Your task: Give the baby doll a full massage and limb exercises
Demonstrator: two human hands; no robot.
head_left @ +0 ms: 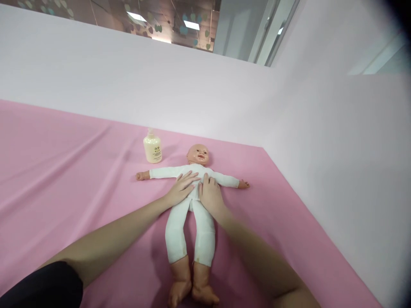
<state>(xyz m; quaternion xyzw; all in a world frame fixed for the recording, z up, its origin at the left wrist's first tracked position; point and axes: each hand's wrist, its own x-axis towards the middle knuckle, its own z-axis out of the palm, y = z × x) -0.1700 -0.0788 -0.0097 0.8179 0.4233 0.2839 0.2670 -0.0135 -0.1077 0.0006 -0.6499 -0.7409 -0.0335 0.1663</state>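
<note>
A baby doll (175, 233) with a white cloth body lies on its back, arms spread wide and feet toward me. My left hand (182, 188) rests on the left side of its belly, fingers stretched out and pointing up to the right. On the other side of the belly lies my right hand (211, 194), its fingers loosely bent over the cloth and not wrapped round anything. White spots show on the doll's face around the mouth. A pale yellow pump bottle (153, 149) with a dark printed label stands upright beyond the doll's outstretched arm at the left.
The doll and bottle are on a pink sheet (64, 171) with creases at the left. A white wall (128, 81) rises along the far edge and another (337, 149) along the right. A window (180, 25) opens above the far wall.
</note>
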